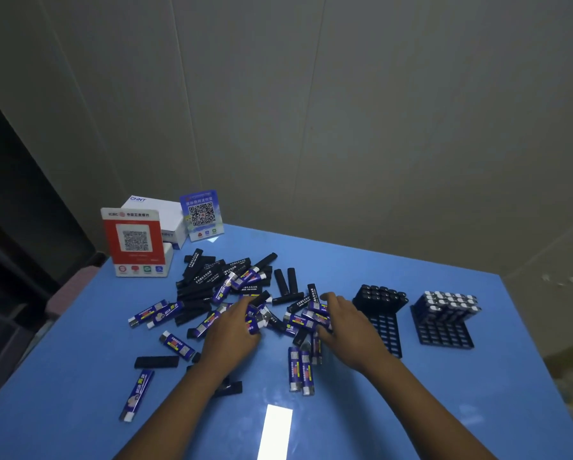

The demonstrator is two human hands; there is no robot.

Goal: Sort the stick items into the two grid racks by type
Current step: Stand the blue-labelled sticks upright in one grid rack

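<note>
A loose pile of black sticks [208,277] and blue-labelled sticks [152,312] lies across the middle of the blue table [444,410]. My left hand [232,333] is in the pile, with fingers and thumb curled round a blue-labelled stick [252,327]. My right hand [348,327] reaches in from the right, its fingers curled over blue-labelled sticks [306,318]. To the right stand two black grid racks. The nearer rack [386,330] has black sticks in its far rows. The farther rack [444,333] holds blue sticks with white tops in its far rows.
A red QR-code stand [135,242], a blue QR-code stand [202,215] and white boxes [165,215] sit at the table's far left corner. More sticks lie scattered near the front left [137,396]. A grey wall stands behind the table.
</note>
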